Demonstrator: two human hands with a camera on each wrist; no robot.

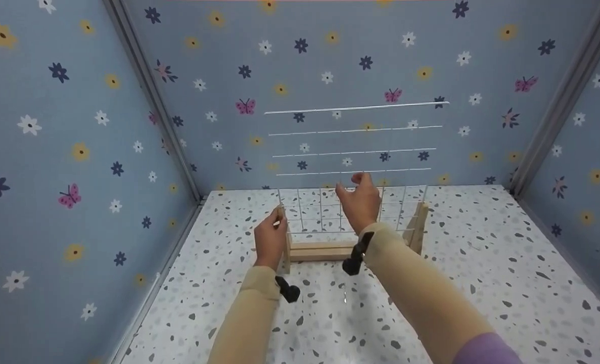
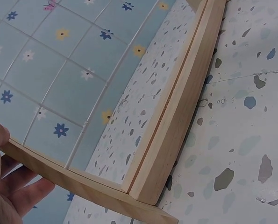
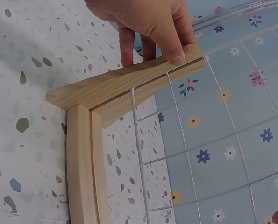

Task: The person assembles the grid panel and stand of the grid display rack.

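A white wire grid (image 1: 356, 107) rises from a light wooden stand (image 1: 320, 251) with a grooved bottom bar and two side uprights. My left hand (image 1: 271, 240) grips the left upright near its top; in the left wrist view its fingers (image 2: 33, 196) lie on the outer side of that upright (image 2: 101, 189). The right wrist view also shows this left hand (image 3: 150, 23), thumb and fingers on the wood beside the grid's edge. My right hand (image 1: 363, 202) is before the middle of the grid, thumb and fingers apart with a gap between them. Whether it touches the wires I cannot tell.
The stand's right upright (image 1: 418, 227) leans outward at the grid's far side. Beneath is a white speckled tabletop (image 1: 481, 283). Blue flowered panels (image 1: 355, 40) enclose the back and sides, with grey metal posts (image 1: 150, 96) at the corners.
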